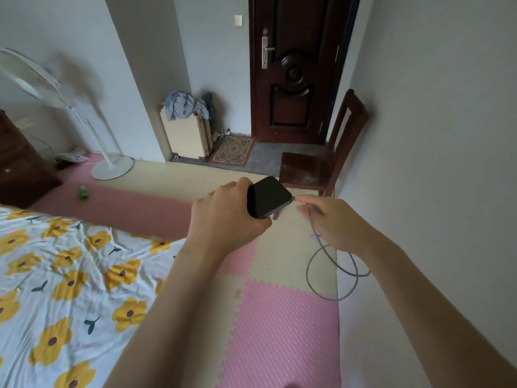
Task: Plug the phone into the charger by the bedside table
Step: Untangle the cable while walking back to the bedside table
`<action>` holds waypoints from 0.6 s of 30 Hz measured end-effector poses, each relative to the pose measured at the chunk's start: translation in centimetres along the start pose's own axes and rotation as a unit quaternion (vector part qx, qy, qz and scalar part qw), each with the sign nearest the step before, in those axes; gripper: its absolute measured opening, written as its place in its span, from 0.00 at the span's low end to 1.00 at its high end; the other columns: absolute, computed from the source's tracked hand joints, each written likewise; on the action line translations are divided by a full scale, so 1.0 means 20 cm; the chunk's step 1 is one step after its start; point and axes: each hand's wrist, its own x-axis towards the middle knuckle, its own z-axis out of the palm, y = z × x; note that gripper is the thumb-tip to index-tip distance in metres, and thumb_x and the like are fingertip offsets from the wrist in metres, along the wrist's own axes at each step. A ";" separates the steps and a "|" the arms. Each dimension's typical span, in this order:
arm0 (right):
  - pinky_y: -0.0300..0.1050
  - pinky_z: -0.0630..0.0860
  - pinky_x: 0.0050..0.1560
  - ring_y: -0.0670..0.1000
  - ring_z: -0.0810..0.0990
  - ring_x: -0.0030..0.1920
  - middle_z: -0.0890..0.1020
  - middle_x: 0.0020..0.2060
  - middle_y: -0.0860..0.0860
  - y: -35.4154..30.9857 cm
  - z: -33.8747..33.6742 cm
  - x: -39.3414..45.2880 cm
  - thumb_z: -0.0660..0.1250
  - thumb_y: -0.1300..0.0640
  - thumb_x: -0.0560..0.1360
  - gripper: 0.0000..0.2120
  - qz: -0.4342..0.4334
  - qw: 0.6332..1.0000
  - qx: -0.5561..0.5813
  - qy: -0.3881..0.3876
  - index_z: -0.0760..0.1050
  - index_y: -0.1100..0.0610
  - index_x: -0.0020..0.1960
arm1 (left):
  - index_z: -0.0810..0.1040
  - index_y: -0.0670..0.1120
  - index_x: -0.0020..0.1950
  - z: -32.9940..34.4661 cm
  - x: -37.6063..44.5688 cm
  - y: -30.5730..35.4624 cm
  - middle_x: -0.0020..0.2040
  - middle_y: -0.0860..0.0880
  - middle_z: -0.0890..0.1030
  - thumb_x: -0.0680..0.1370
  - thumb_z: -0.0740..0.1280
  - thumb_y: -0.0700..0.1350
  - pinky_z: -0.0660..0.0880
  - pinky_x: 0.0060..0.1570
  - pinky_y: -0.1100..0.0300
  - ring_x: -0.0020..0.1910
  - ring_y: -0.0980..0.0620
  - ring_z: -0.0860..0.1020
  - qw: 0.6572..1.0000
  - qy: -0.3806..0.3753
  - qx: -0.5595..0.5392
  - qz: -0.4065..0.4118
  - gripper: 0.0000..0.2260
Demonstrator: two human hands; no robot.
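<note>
1. the left hand point(223, 217) is held out over the floor mats, its grip closed around one end of a black phone point(268, 198), fingers wrapped under it and thumb on the near edge.
2. the phone sits in the air above the floor, screen dark and facing up, tilted, with its free end pointing right toward the other hand.
3. the right hand point(333, 222) has its grip pinched shut on the plug end of a purple cable point(321, 242), thumb and forefinger holding it just behind the tip.
4. the plug tip is right at the phone's free end; whether it is seated in the port or only touching it cannot be told.
5. from the right hand the cable drops down and curls into a loose loop on the floor, close to the wall on the right.
6. the floor is covered with pink and cream foam mats point(279, 326) that interlock at their edges.
7. a bed point(70, 275) with a white sheet printed with yellow flowers fills the lower left, just beside the left forearm.
8. a dark wooden chair point(321, 161) stands against the right wall, beyond the phone.
9. further back are a dark brown door point(293, 79), a small patterned rug point(233, 149) in front of it, and a white standing fan point(112, 169) at the left.
</note>
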 end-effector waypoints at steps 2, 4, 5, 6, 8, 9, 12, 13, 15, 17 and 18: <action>0.38 0.72 0.54 0.42 0.80 0.45 0.81 0.46 0.44 0.06 -0.07 0.19 0.56 0.52 0.84 0.19 -0.007 1.000 0.004 0.007 0.72 0.54 0.72 | 0.72 0.53 0.55 0.04 0.18 0.03 0.44 0.56 0.77 0.69 0.68 0.59 0.67 0.37 0.58 0.40 0.52 0.73 1.000 0.011 0.001 -0.005 0.18; 0.36 0.73 0.50 0.39 0.76 0.38 0.79 0.41 0.42 0.11 -0.13 0.37 0.56 0.52 0.84 0.18 -0.010 1.000 0.011 0.017 0.73 0.55 0.70 | 0.71 0.54 0.55 0.07 0.34 0.04 0.44 0.57 0.75 0.70 0.69 0.59 0.65 0.35 0.59 0.39 0.53 0.72 1.000 0.013 -0.001 -0.008 0.18; 0.39 0.76 0.51 0.40 0.77 0.38 0.78 0.41 0.42 0.12 -0.15 0.44 0.56 0.52 0.84 0.17 -0.009 1.000 0.014 0.011 0.73 0.55 0.70 | 0.71 0.54 0.55 0.09 0.41 0.04 0.44 0.57 0.75 0.70 0.69 0.58 0.64 0.34 0.60 0.39 0.53 0.71 1.000 0.009 0.002 -0.010 0.18; 0.43 0.78 0.54 0.42 0.78 0.40 0.79 0.41 0.43 0.14 -0.16 0.51 0.56 0.52 0.84 0.17 -0.011 1.000 0.019 0.000 0.73 0.54 0.69 | 0.72 0.54 0.55 0.10 0.47 0.04 0.44 0.57 0.75 0.70 0.69 0.58 0.64 0.34 0.61 0.39 0.53 0.72 1.000 0.006 0.004 -0.012 0.18; 0.44 0.79 0.55 0.46 0.79 0.44 0.80 0.44 0.45 0.17 -0.19 0.64 0.56 0.53 0.83 0.14 -0.027 0.999 0.014 -0.010 0.76 0.53 0.64 | 0.72 0.54 0.55 0.14 0.61 0.02 0.45 0.56 0.76 0.70 0.70 0.58 0.65 0.36 0.60 0.40 0.53 0.72 1.000 0.004 0.011 -0.023 0.18; 0.43 0.78 0.50 0.50 0.80 0.43 0.82 0.45 0.47 0.19 -0.19 0.70 0.56 0.54 0.83 0.13 -0.033 0.999 0.009 -0.008 0.78 0.52 0.60 | 0.72 0.54 0.56 0.16 0.68 0.00 0.45 0.56 0.77 0.70 0.70 0.58 0.65 0.37 0.60 0.40 0.53 0.72 0.999 0.003 0.014 -0.030 0.18; 0.34 0.78 0.39 0.47 0.82 0.42 0.83 0.44 0.50 0.23 -0.20 0.92 0.57 0.55 0.83 0.10 -0.041 0.999 0.022 -0.005 0.78 0.52 0.52 | 0.72 0.54 0.56 0.21 0.88 -0.06 0.46 0.56 0.78 0.70 0.69 0.58 0.65 0.39 0.59 0.40 0.52 0.72 0.999 0.009 0.017 -0.048 0.18; 0.30 0.75 0.34 0.42 0.81 0.38 0.82 0.42 0.50 0.23 -0.20 0.99 0.58 0.56 0.83 0.10 -0.041 0.999 0.032 -0.008 0.78 0.53 0.51 | 0.72 0.53 0.56 0.22 0.95 -0.08 0.46 0.56 0.78 0.70 0.69 0.58 0.66 0.39 0.59 0.40 0.52 0.72 0.998 0.010 0.017 -0.053 0.18; 0.30 0.72 0.29 0.42 0.76 0.28 0.80 0.36 0.48 0.23 -0.21 1.16 0.59 0.56 0.82 0.09 -0.044 0.998 0.045 -0.015 0.78 0.52 0.49 | 0.72 0.53 0.56 0.25 1.09 -0.15 0.46 0.56 0.78 0.70 0.69 0.58 0.65 0.40 0.58 0.40 0.51 0.71 0.998 0.011 0.019 -0.061 0.18; 0.40 0.75 0.27 0.53 0.78 0.29 0.80 0.33 0.49 0.21 -0.20 1.31 0.59 0.54 0.81 0.09 -0.046 0.998 0.050 -0.020 0.77 0.48 0.48 | 0.72 0.54 0.55 0.27 1.22 -0.20 0.46 0.56 0.77 0.70 0.69 0.58 0.66 0.41 0.58 0.40 0.51 0.70 0.997 0.010 0.020 -0.068 0.17; 0.48 0.78 0.31 0.58 0.80 0.32 0.81 0.34 0.51 0.20 -0.19 1.41 0.59 0.53 0.80 0.08 -0.048 0.997 0.052 -0.024 0.77 0.47 0.47 | 0.72 0.54 0.54 0.27 1.30 -0.24 0.46 0.56 0.76 0.69 0.69 0.58 0.66 0.41 0.57 0.40 0.51 0.71 0.997 0.011 0.019 -0.074 0.17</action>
